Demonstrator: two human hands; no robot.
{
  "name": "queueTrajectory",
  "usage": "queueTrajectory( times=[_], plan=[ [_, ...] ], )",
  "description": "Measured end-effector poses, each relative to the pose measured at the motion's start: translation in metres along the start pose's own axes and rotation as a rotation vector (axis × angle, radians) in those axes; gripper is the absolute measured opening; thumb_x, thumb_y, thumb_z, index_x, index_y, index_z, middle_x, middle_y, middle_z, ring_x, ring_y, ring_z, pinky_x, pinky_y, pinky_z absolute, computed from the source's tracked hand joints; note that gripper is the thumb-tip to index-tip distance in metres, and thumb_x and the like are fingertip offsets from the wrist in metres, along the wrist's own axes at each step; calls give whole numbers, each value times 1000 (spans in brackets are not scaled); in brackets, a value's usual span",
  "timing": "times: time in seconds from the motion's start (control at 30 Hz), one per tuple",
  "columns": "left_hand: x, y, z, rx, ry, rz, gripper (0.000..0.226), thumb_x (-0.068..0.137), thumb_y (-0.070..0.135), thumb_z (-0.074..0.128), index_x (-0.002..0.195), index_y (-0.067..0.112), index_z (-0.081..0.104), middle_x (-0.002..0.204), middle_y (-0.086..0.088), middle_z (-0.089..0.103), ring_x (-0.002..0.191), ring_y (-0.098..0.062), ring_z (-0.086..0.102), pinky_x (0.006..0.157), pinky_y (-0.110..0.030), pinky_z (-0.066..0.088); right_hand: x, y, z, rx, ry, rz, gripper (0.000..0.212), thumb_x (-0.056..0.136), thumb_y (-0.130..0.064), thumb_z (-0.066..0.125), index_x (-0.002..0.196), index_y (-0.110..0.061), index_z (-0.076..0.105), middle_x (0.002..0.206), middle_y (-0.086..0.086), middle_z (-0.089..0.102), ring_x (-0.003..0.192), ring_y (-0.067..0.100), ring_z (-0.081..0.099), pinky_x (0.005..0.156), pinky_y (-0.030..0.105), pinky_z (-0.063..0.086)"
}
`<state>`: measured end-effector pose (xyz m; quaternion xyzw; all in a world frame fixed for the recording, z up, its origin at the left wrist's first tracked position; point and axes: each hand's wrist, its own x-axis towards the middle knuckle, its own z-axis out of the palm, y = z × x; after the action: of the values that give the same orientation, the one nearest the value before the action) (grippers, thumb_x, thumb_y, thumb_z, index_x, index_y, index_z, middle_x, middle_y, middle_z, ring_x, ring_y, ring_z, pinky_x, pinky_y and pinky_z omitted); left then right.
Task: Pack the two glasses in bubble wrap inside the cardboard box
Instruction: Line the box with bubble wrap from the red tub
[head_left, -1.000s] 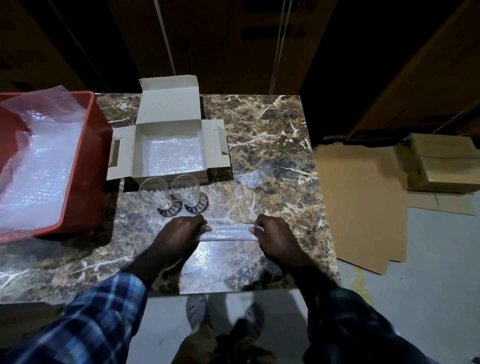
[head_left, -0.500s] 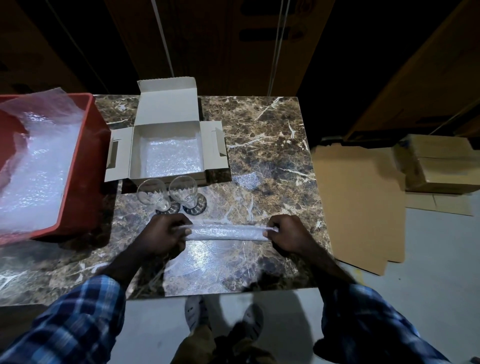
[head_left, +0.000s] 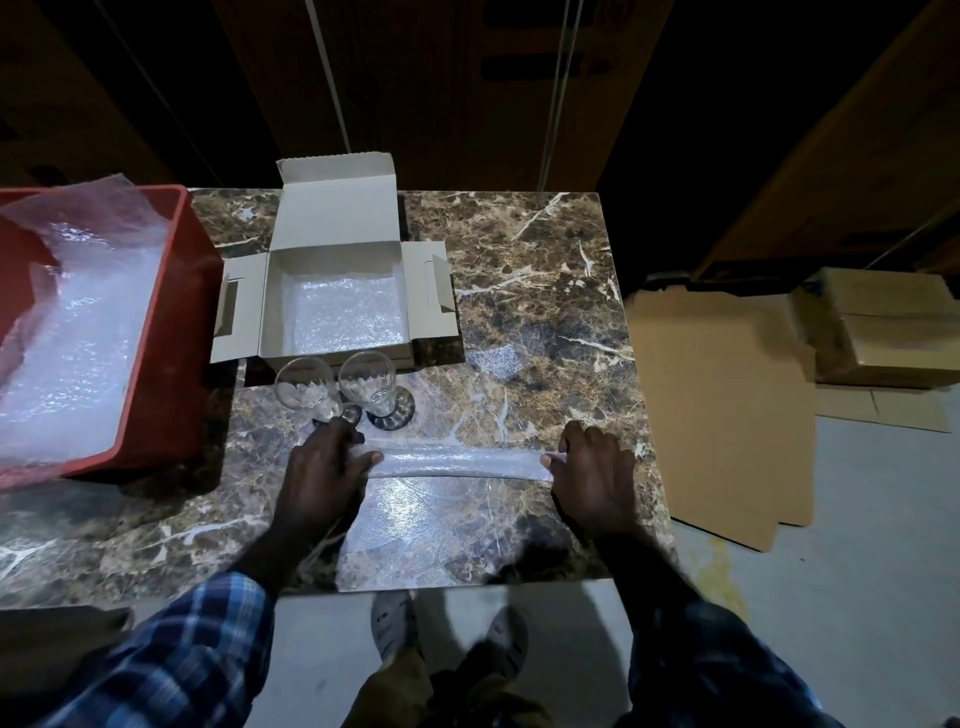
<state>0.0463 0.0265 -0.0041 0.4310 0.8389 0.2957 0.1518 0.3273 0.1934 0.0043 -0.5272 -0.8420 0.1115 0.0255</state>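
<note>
On the marble table (head_left: 545, 270) both hands gripped a bubble wrap roll (head_left: 457, 461), left hand (head_left: 324, 467) and right hand (head_left: 595, 470) at its ends. Two glasses (head_left: 337, 387) stood just before the open box (head_left: 337, 296), itself lined with wrap. A red bin (head_left: 156, 353) sat left.

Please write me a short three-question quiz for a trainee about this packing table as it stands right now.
1. True or false: both glasses already sit inside the cardboard box.
2. What do the left hand and right hand hold between them?
A. a folded sheet of bubble wrap
B. a roll of tape
C. a box flap
3. Fill in: the box floor is lined with ____.

Key:
1. False; they stand upright on the marble table, in front of the box.
2. A
3. bubble wrap
</note>
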Motion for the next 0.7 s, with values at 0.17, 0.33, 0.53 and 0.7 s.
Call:
queueTrajectory(
  times=[0.17, 0.33, 0.53, 0.7],
  plan=[
    [-13, 3, 11, 349, 196, 293, 13, 82, 21, 70, 91, 13, 66, 99, -10, 54, 89, -30, 47, 74, -41, 32, -9, -11, 14, -158, 225, -218, 25, 85, -16, 48, 100, -12, 67, 96, 12, 54, 88, 28, 44, 72, 40, 26],
    [-23, 20, 35, 248, 121, 542, 19, 89, 21, 56, 97, 10, 69, 107, -11, 68, 98, -31, 56, 83, -40, 41, -14, -23, 32, -47, 212, -298, 28, 73, -9, 42, 84, -3, 66, 84, 15, 61, 73, 32, 56, 64, 40, 45],
    [-42, 35, 59, 302, 93, 594, 29, 94, 10, 53, 115, -4, 69, 130, -21, 64, 128, -41, 53, 116, -57, 31, -27, -43, 30, -30, 167, -121, 18, 76, -15, 62, 91, -5, 68, 93, 13, 64, 78, 32, 59, 68, 38, 50],
    [-55, 48, 73, 368, -174, 569, 52, 98, 20, 43, 146, 0, 46, 157, -16, 38, 152, -34, 21, 121, -53, 21, -40, -57, 50, 31, 260, -256, 36, 94, -16, 46, 116, 0, 70, 123, 20, 67, 110, 36, 65, 93, 45, 52]
  ],
)
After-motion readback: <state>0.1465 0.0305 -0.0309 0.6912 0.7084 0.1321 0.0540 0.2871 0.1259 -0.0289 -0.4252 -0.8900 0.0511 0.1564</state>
